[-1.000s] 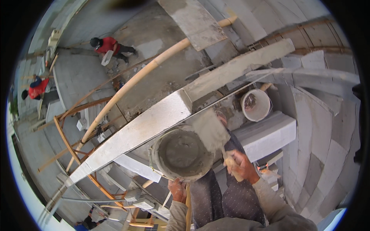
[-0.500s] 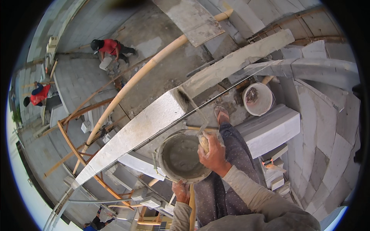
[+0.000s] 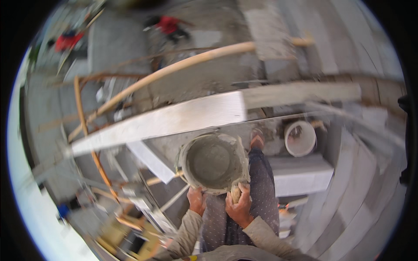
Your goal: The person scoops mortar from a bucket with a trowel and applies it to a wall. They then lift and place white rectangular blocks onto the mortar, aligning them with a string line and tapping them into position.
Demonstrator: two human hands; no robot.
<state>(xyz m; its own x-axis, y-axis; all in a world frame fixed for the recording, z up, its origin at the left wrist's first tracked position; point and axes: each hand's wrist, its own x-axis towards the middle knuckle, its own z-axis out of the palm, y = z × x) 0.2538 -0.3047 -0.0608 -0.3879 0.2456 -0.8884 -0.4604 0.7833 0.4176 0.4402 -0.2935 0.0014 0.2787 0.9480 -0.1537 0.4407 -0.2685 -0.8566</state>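
A round bucket [image 3: 187, 167] of wet grey mortar [image 3: 212, 159] sits in front of my legs, its rim caked with dried mortar. My left hand [image 3: 197, 201] is closed on its near rim, left of centre. Beside it, at the near right of the rim, my right hand [image 3: 240, 205] grips the handle of a trowel [image 3: 235, 194]. The trowel's blade is hard to make out against the mortar-coated bucket edge. Just beyond the bucket runs a white block wall [image 3: 174, 119], with a taut string line [image 3: 272, 118] along its near side.
A white bucket [image 3: 300, 138] stands at the right, near a white block [image 3: 300, 176]. Bamboo poles [image 3: 191, 60] and a wooden frame [image 3: 82, 111] cross beyond the wall. Two people in red [image 3: 167, 25] work at a lower level. A grey plank [image 3: 270, 30] juts in at the top.
My right hand has come down toward me with the trowel, from above the bucket to its near rim. My left hand still holds the bucket. The view has turned and is blurred.
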